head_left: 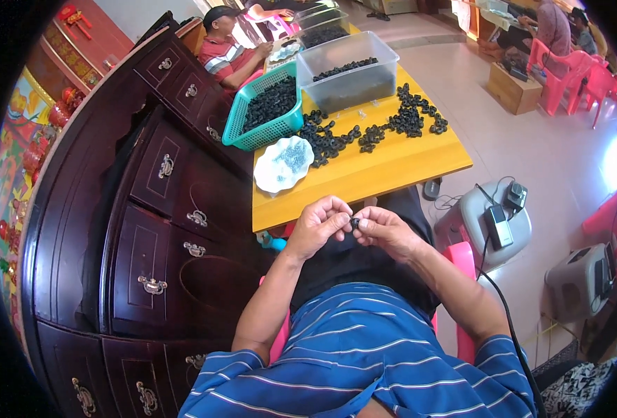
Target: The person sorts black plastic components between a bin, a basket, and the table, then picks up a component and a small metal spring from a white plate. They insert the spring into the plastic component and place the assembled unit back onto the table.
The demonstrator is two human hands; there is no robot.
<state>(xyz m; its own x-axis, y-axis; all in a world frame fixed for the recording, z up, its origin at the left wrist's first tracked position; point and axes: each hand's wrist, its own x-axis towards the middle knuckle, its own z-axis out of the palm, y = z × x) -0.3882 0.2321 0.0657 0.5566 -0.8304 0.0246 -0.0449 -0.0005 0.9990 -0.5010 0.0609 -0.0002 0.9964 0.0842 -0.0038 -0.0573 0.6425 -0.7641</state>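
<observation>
Over my lap, just off the table's near edge, my two hands meet. My right hand (385,231) pinches a small round black part (354,223) between thumb and finger. Thumb and forefinger of my left hand (322,224) are pressed together right beside that part; whatever they hold is too small to make out. On the yellow wooden table (364,172) ahead lie loose black ring-like parts (412,115) in piles. At the table's left a white scalloped dish (272,173) holds tiny clear bluish pieces (294,156).
A green basket (235,132) full of black parts and a clear plastic bin (350,90) stand farther back. Dark wooden drawers (162,230) line the left. A person (225,52) sits beyond them. Grey cases with devices (493,223) and pink chairs (566,76) are at right.
</observation>
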